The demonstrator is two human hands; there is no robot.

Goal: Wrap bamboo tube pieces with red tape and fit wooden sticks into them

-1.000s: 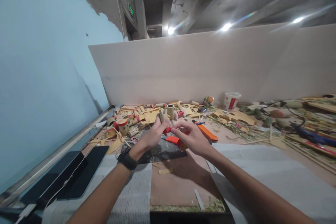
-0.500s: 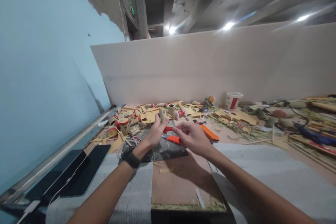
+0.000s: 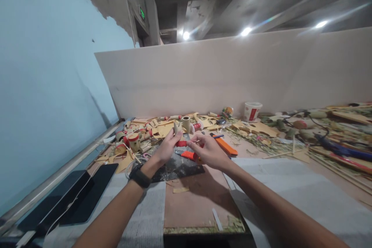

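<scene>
My left hand (image 3: 167, 149), with a dark band at the wrist, is closed around a small pale bamboo piece (image 3: 178, 127). A red strip (image 3: 181, 143) shows at the lower end of that piece. My right hand (image 3: 210, 151) is pinched at the right end of the red strip, its fingertips close to the left hand. Just below the hands an orange-red utility knife (image 3: 189, 155) lies on a dark worn mat (image 3: 180, 172). Behind them are an upright bamboo tube (image 3: 186, 123) and a spool of red thread (image 3: 197, 126).
An orange cutter (image 3: 225, 145) lies right of my hands. Red-topped bamboo pieces (image 3: 134, 141) crowd the left, near a dark tablet (image 3: 91, 192). A paper cup (image 3: 252, 111) stands at the back. Scraps and a blue-handled tool (image 3: 340, 146) cover the right; newspaper (image 3: 279, 190) lies in front.
The view has shifted slightly, so everything sits a little further left. Both hands keep nearly the same hold on the bamboo piece and red strip.
</scene>
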